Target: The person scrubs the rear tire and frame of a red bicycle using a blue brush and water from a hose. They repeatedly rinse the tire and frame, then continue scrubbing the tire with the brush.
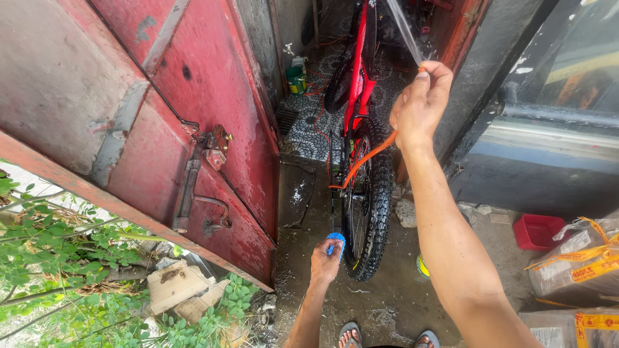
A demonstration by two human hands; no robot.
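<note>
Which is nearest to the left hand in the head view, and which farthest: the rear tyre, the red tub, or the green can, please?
From the left hand, which holds a blue brush:
1. Rear tyre, just to its right, almost touching.
2. Red tub, far right on the ground.
3. Green can, up ahead by the red door.

A rusty red metal gate stands open in daylight over wet concrete floor, with patterned tiles beyond and green weeds beside it.
</note>
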